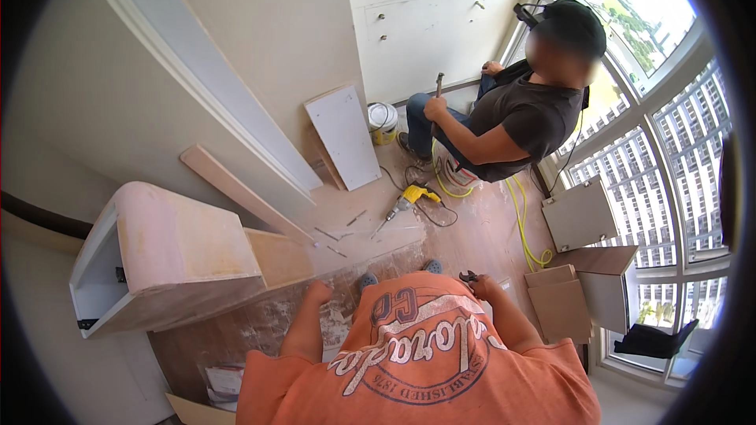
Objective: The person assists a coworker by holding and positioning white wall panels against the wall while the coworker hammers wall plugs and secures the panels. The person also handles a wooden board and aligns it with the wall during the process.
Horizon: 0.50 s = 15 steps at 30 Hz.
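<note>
My right hand (487, 289) hangs beside my orange shirt, wrapped round a dark adjustable wrench (469, 276) whose jaws stick out toward my middle. On the other side my left hand (320, 292) is low over the dusty floor, its fingers curled in, and no tool shows in it. Ahead on the floor lies a yellow corded drill (408, 198) with a long bit, apart from both hands. Several thin metal pieces (334, 241) lie to the left of its tip.
A person sits on a bucket (458, 177) ahead right, gripping a hammer (439, 85). A pale curved cabinet (177, 240) and a leaning board (244, 193) flank my left. Panels (346, 138) lean by the wall; a yellow hose (523, 228) and boxes (559, 303) lie right.
</note>
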Available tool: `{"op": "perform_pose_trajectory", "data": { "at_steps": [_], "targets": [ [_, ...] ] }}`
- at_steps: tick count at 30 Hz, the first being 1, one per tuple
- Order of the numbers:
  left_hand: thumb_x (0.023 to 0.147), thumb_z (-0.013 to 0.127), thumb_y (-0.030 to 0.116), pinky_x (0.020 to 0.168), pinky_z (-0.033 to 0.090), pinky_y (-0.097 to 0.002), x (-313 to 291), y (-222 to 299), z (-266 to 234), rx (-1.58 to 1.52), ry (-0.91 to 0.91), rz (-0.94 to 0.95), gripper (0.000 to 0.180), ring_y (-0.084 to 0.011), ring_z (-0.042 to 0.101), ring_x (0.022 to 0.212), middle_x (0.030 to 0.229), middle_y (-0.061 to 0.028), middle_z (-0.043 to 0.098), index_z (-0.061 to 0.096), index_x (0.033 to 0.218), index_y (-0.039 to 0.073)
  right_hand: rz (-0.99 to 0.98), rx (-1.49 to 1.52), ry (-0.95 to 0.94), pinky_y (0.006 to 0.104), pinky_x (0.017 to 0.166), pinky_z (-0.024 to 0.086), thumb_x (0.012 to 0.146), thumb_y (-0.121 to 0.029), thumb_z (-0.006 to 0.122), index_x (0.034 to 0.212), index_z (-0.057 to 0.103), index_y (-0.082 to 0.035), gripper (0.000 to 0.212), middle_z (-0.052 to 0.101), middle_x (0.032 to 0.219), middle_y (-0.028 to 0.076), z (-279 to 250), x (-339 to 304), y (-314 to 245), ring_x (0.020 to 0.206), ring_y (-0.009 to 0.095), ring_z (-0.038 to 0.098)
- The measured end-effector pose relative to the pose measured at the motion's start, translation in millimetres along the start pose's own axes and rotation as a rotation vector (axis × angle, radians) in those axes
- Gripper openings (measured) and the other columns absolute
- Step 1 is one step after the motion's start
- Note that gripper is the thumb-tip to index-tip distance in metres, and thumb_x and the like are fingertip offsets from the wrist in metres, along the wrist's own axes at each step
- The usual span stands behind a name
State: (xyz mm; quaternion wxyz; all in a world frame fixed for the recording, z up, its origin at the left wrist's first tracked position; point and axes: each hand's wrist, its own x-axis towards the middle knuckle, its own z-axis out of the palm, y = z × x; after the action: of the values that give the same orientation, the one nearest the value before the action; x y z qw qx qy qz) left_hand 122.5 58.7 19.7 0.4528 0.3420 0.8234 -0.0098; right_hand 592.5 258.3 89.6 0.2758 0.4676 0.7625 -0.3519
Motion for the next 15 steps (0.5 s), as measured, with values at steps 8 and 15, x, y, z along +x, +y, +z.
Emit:
{"op": "perform_pose_trajectory", "data": {
  "at_steps": [8, 15],
  "targets": [
    [0.076, 0.056, 0.027, 0.079, 0.045, -0.0366, 32.6, 170.8, -8.4, -0.037, 0.102, 0.401, 0.032, -0.0312, 0.059, 0.089, 0.094, -0.0184, 0.061, 0.062, 0.097, 0.004, 0.048, -0.010, 0.005, 0.0385, 0.074, 0.047, 0.076, -0.024, 0.052, 0.088, 0.063, -0.008, 0.023, 0.062, 0.090, 0.018, 13.6, -4.3, 89.3, 0.086, 0.031, 0.060],
    [0.078, 0.060, 0.019, 0.075, 0.045, -0.0360, 14.1, 307.1, -216.8, -0.176, 0.550, 0.699, 0.032, -0.0280, 0.057, 0.083, 0.096, -0.0159, 0.058, 0.056, 0.102, -0.002, -0.096, -0.375, -0.022, 0.0335, 0.053, 0.050, 0.077, -0.018, 0.051, 0.095, 0.061, -0.007, 0.024, 0.062, 0.066, 0.010, 71.7, 1.4, 175.0, 0.060, 0.022, 0.063]
  ]
}}
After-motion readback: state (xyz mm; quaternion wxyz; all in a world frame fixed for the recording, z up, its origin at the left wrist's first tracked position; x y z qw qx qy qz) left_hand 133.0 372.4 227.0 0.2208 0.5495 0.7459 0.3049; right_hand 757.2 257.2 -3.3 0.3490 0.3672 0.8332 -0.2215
